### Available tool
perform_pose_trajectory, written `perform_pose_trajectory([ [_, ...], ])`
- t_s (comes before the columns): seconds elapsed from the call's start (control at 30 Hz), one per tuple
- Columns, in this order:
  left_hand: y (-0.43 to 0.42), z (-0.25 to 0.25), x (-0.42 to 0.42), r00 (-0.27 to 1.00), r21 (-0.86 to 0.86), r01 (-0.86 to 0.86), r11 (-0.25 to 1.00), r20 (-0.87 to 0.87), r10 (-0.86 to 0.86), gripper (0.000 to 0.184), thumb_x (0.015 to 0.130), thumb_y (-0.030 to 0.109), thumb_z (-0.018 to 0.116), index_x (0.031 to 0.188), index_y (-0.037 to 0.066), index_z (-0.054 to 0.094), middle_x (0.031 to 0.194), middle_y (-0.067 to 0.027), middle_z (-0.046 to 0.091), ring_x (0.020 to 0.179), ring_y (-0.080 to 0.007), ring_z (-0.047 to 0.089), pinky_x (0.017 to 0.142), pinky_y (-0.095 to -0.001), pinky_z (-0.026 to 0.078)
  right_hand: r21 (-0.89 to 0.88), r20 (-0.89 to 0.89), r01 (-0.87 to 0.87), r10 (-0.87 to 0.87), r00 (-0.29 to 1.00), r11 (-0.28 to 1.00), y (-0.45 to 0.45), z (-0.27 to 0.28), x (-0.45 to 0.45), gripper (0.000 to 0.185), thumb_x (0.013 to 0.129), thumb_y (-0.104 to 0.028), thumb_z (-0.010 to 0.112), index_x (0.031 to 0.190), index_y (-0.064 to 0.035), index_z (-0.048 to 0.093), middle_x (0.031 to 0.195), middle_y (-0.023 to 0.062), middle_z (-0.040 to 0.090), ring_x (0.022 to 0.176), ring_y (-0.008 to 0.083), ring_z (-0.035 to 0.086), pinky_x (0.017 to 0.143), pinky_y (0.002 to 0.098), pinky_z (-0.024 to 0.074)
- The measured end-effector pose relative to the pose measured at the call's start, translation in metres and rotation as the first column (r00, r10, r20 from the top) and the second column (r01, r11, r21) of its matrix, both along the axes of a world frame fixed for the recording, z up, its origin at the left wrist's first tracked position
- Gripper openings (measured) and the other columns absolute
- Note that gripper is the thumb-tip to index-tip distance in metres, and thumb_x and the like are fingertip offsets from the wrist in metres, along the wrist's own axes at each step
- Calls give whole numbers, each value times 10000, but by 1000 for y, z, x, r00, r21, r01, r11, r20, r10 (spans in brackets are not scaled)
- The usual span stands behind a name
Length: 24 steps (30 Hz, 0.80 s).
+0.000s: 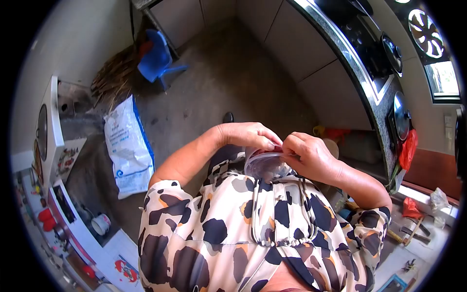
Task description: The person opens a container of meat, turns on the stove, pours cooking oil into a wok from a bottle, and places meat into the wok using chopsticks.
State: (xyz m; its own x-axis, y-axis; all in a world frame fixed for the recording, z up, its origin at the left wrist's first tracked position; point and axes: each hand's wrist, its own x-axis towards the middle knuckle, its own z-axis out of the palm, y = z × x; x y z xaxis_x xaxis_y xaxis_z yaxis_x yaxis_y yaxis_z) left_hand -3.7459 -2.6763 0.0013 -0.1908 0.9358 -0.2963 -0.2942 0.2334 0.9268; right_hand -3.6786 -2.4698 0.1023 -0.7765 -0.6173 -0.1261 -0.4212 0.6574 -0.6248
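Observation:
Close in front of my patterned shirt, both my hands are at a clear plastic container [267, 168] with a round rim. My left hand [249, 135] is closed at its far side, thumb and fingers near the rim. My right hand [310, 153] grips the near right side of the rim with curled fingers. Between the two hands shows something dark red [278, 148], too small to make out. The inside of the container is mostly hidden.
A white and blue sack [127, 148] lies on the floor at left. Beyond it stand a blue plastic chair [156, 57] and a pile of dry sticks [114, 75]. A dark counter [357, 80] with a lidded pan [400, 117] runs along the right. A red plastic bag [407, 150] hangs there.

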Motion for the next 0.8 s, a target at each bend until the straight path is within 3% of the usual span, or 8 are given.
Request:
perform_pose_trajectory([
  [0.07, 0, 10, -51, 996, -88, 93, 992, 27, -91, 440, 836, 187, 551, 1241, 18, 589, 1086, -79, 654, 994, -153, 592, 908, -303, 470, -76, -55, -1, -3, 998, 997, -2, -8, -38, 187, 754, -68, 702, 800, -59, 521, 744, 118, 592, 728, 315, 615, 602, 389, 507],
  [0.17, 3, -7, -102, 986, -56, 141, 988, -83, -145, 414, 848, 215, 551, 1228, 58, 598, 1017, -62, 661, 883, -126, 607, 829, -287, 498, -106, -62, 34, -41, 997, 994, -8, -13, -88, 148, 785, -68, 660, 820, -55, 517, 737, 128, 601, 712, 325, 619, 589, 408, 506],
  [0.23, 5, -4, -131, 973, 80, 153, 985, -188, -136, 381, 943, 284, 503, 1226, 38, 568, 1112, -75, 629, 1018, -141, 572, 911, -304, 459, -117, -61, 118, -126, 990, 986, -9, -12, -117, 128, 812, -82, 629, 857, -51, 514, 749, 152, 616, 701, 345, 623, 592, 435, 507],
  [0.3, 7, 11, -167, 968, 43, 166, 985, -200, -154, 402, 988, 344, 468, 1229, 38, 567, 1130, -84, 619, 1083, -150, 547, 954, -312, 431, -171, -74, 161, -175, 982, 972, -7, -11, -140, 139, 812, -86, 635, 871, -47, 515, 753, 160, 614, 709, 353, 620, 602, 440, 511],
  [0.37, 8, 16, -191, 992, 32, 122, 992, -22, -122, 488, 990, 401, 474, 1307, 33, 514, 1193, -111, 598, 1103, -182, 547, 977, -329, 427, -154, -84, 138, -152, 985, 978, -8, 4, -159, 146, 796, -71, 626, 837, -48, 488, 740, 162, 599, 727, 363, 620, 606, 445, 516],
  [0.4, 10, 22, -200, 994, 9, 106, 994, 30, -106, 520, 983, 461, 463, 1288, 46, 530, 1121, -86, 616, 1010, -153, 566, 894, -313, 467, -162, -124, 113, -134, 983, 980, -5, 6, -165, 149, 783, -67, 622, 821, -47, 480, 740, 159, 599, 726, 358, 621, 603, 446, 515],
  [0.53, 27, 14, -241, 992, 50, 128, 991, 15, -129, 553, 970, 520, 444, 1252, 57, 548, 1019, -40, 631, 860, -117, 582, 754, -278, 493, -126, -302, 38, -75, 950, 991, 10, 8, -193, 203, 693, -77, 646, 768, -53, 459, 741, 123, 577, 696, 290, 595, 584, 385, 504],
  [0.8, 93, 10, -311, 997, 57, 73, 996, 0, -73, 495, 983, 466, 459, 1236, 56, 570, 1115, -84, 650, 1012, -152, 605, 888, -287, 489, -163, -480, 25, -101, 871, 986, 66, 5, -239, 214, 645, -86, 661, 814, -39, 539, 749, 75, 526, 670, 218, 545, 556, 308, 483],
])
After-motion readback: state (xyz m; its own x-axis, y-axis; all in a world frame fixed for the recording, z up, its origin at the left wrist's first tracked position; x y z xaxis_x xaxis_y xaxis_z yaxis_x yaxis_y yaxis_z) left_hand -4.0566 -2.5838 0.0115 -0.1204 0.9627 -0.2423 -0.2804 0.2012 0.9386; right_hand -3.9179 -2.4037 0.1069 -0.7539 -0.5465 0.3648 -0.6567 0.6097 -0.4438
